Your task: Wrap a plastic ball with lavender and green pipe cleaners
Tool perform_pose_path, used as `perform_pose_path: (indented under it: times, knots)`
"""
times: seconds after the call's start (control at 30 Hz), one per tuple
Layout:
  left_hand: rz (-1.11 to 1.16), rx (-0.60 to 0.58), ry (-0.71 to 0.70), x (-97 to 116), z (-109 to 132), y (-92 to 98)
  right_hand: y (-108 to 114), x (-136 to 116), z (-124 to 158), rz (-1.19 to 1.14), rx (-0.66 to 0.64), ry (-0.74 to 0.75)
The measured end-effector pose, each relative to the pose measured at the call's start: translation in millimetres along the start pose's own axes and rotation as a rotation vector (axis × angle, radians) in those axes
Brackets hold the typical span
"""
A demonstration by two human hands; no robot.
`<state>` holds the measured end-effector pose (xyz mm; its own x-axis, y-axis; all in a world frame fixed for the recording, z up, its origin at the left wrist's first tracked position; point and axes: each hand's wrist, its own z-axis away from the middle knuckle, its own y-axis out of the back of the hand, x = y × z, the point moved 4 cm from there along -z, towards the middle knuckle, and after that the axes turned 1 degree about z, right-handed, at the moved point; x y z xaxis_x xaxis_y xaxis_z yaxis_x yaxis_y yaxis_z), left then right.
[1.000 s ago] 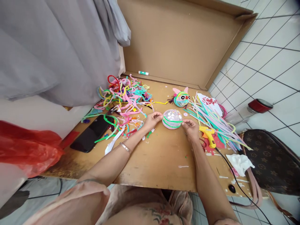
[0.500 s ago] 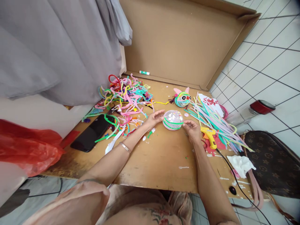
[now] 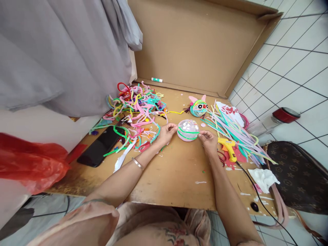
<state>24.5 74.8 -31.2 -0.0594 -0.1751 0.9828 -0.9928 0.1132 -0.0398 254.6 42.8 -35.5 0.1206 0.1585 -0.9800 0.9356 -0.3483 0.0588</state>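
Note:
Between my hands on the table lies a clear, round plastic ball [image 3: 188, 125], with white and coloured bits showing through it. Green pipe cleaner [image 3: 189, 136] runs in bands across its near side. My left hand [image 3: 167, 134] is at the ball's left side, thumb and finger pinched at one end of the green band. At the right side my right hand [image 3: 208, 140] pinches the band's other end, its remaining fingers curled. The exact grip at the fingertips is too small to see fully.
A tangled pipe cleaner heap [image 3: 140, 102] and a phone [image 3: 100, 146] lie left. Behind the ball sits a decorated ball with ears [image 3: 198, 108]. At right are straight pipe cleaners [image 3: 237, 131], a yellow glue gun [image 3: 229, 147] with its cord, and a brown bag [image 3: 294, 177].
My left fingers have closed from a more spread pose into a pinch at the ball's left side. My right hand has shifted slightly left, and the ball has barely moved.

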Motion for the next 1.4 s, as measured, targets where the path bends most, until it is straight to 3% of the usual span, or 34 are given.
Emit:
perform_pose_path:
  times: [0.33, 0.43, 0.53, 0.6, 0.7, 0.8, 0.87, 1.13, 1.4]
  knots:
    - [-0.098, -0.106, -0.040, 7, 1, 3.1, -1, -7, 1, 0.087, 0.007, 0.053]
    - [-0.113, -0.123, -0.072, 17, 2, 6.0, 6, -20, 4, 0.151, 0.103, 0.158]
    - [-0.169, -0.152, -0.148, 30, 5, 6.6, 11, -50, 19, 0.211, 0.186, 0.340]
    - [-0.216, -0.168, -0.181, 38, 8, 5.7, 8, -72, 33, 0.214, 0.138, 0.447]
    - [-0.272, -0.204, -0.207, 48, 15, 2.1, -9, -93, 53, 0.284, -0.106, 0.508]
    - [-0.306, -0.256, -0.235, 55, 22, -3.2, -29, -93, 63, 0.394, -0.327, 0.477]
    - [-0.323, -0.288, -0.258, 58, 25, -6.7, -36, -87, 65, 0.424, -0.390, 0.433]
    - [-0.364, -0.308, -0.317, 69, 33, -11.2, -36, -77, 63, 0.502, -0.355, 0.333]
    - [-0.336, -0.020, -0.322, 70, 8, 29.4, -28, -70, 55, 0.462, -0.385, 0.197]
